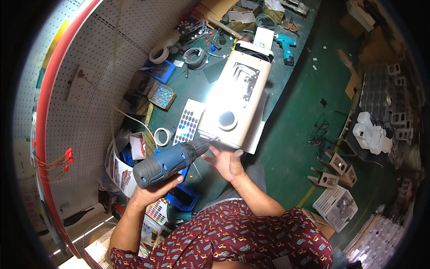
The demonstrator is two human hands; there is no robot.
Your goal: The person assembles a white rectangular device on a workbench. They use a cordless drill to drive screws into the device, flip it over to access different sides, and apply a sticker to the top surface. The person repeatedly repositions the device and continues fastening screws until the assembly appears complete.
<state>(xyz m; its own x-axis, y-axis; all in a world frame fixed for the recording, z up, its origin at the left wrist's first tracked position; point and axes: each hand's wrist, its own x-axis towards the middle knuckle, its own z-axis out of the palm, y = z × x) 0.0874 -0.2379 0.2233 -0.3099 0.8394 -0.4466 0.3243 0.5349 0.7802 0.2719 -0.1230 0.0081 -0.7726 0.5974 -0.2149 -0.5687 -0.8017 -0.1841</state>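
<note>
My left hand is wrapped round the handle of a blue and black cordless drill. Its chuck points right, and the thin bit meets the near edge of a cream appliance housing. That housing lies on the workbench with a round knob and a dark marked panel on its upper face. My right hand is just under the housing's near end, fingers spread and thumb up by the edge. Whether it touches the housing is hard to tell. The drill hides part of my left fingers.
Left of the housing lie a sheet of round stickers, a tape roll and a box of small blue parts. A teal cordless driver rests at the far right. Cream brackets and a white basket stand on the green floor.
</note>
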